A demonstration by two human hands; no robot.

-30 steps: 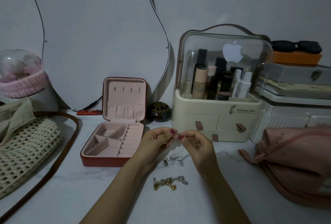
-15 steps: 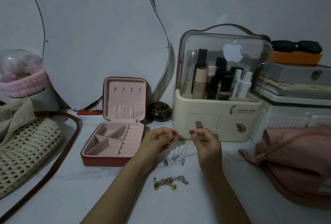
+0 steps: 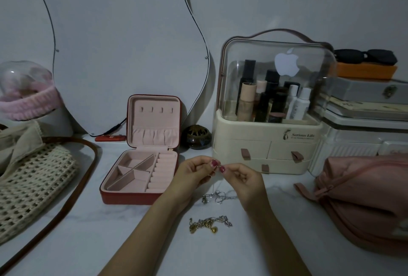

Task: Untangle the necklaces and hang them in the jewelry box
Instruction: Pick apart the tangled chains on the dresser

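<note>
At the far left a woven bag (image 3: 33, 178) with a brown strap lies on the white table (image 3: 77, 242). Right of it sits the open jewelry box (image 3: 141, 172), its lid upright against the mirror (image 3: 123, 43), four small hooks showing on the pink lining. The left hand (image 3: 192, 174) is raised just right of the box, thumb and forefinger pinched together, and the right hand (image 3: 245, 178) meets it, pinched the same way, the fingertips nearly touching. Between them they seem to hold the end of a thin silver necklace (image 3: 217, 196); the chain is too fine to follow clearly, but it drops from the fingers to a tangled silver heap on the table below and between the hands. Nearer the person, apart from that heap, lies a gold necklace (image 3: 208, 225), bunched up and untouched. Behind the hands stand a small dark jar (image 3: 197, 137) and a cream makeup case (image 3: 269, 121) with a clear lid. A pink pouch (image 3: 364, 198) fills the right edge.
</note>
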